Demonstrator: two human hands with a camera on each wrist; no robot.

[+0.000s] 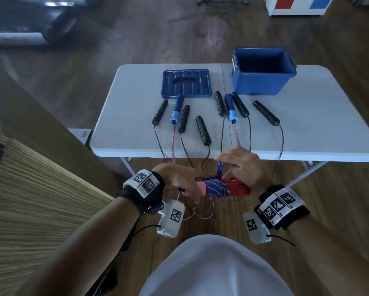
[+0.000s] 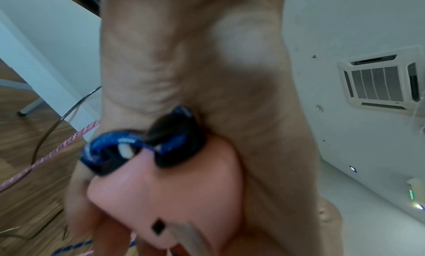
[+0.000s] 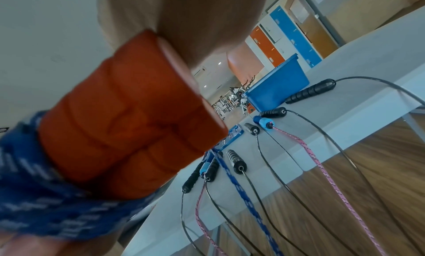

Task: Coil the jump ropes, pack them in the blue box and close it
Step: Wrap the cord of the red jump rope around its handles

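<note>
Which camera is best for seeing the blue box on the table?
The head view. It looks down on the whole blue box, open and empty, with its lid lying apart on the table. The right wrist view shows the box small and tilted, its inside hidden. The left wrist view misses it.

Table (image 1: 123, 116): lid (image 1: 186, 83) at rear left; box (image 1: 262, 77) at rear right; rope handles (image 1: 202, 130) in a row before both, cords trailing over the near edge
</note>
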